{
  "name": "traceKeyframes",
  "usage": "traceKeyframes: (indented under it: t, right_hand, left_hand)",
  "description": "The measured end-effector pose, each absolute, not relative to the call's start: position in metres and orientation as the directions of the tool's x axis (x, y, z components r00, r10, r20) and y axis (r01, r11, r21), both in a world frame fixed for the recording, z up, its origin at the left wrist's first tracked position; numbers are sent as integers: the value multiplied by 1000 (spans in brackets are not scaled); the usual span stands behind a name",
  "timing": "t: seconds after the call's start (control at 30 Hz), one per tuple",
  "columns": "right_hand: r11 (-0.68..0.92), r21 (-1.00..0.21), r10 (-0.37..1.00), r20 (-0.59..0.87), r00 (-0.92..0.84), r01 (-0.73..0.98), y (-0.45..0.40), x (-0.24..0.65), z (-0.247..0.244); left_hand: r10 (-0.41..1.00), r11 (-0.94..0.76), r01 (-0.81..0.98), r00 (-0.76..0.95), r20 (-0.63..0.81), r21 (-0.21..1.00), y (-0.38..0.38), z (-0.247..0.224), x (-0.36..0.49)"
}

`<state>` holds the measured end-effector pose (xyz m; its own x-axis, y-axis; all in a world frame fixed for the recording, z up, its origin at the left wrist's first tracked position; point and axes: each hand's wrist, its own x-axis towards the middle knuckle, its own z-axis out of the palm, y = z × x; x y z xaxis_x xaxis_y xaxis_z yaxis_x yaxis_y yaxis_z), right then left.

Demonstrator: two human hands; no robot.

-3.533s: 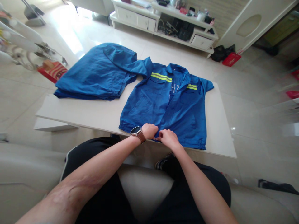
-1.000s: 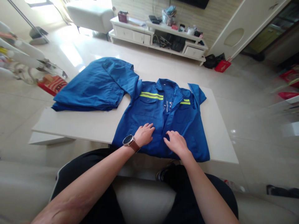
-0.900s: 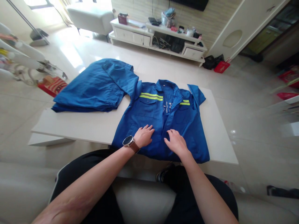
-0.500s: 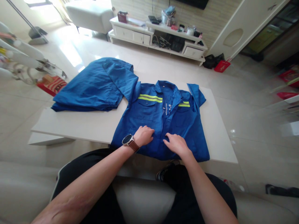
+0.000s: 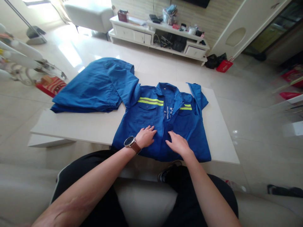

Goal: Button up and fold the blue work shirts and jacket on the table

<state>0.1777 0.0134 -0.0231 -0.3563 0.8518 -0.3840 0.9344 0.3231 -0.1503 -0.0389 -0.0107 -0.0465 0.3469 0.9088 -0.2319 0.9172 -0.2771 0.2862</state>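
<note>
A blue work jacket with yellow-and-grey reflective strips lies front up on the white table, its collar at the far side and its front parted. My left hand, with a watch on the wrist, rests on the jacket's lower front left of the opening, fingers stretched out. Just right of the opening, my right hand lies on the cloth with its fingers apart. Neither hand grips the fabric. The jacket's sleeve on the right is bent outward beyond the shoulder.
Another blue garment lies in a heap on the table's left part. Behind the table stands a low white cabinet with assorted things on it. A red bag sits on the floor near it. My knees are close to the table's front edge.
Both hands have shifted slightly on the jacket, and their fingers are now stretched out more. The jacket's front near the right hand has moved a little. The other garment stays put.
</note>
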Motion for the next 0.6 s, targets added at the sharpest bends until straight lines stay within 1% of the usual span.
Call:
traceKeyframes:
  t: [0.1, 0.2, 0.3, 0.43, 0.47, 0.6]
  right_hand:
    - [337, -101, 833, -430, -347, 936, 13, 177, -15]
    - [297, -85, 842, -447, -303, 951, 15, 177, -11]
    - [246, -113, 869, -413, -271, 963, 16, 177, -10]
    - [271, -157, 903, -300, -307, 950, 16, 176, -13]
    - [278, -164, 901, -298, -317, 946, 16, 176, -14]
    - [319, -156, 860, -366, -355, 935, 15, 176, -17]
  left_hand:
    - [910, -283, 918, 349, -224, 279, -9, -38, -38]
    - [911, -276, 917, 345, -224, 290, -7, -30, -38]
    - [916, -276, 911, 346, -202, 307, -8, -29, -37]
    - [921, -281, 909, 346, -181, 307, -10, -40, -38]
    - [917, -277, 909, 347, -198, 310, -11, -43, -39]
    - [900, -270, 912, 353, -257, 308, -11, -49, -40]
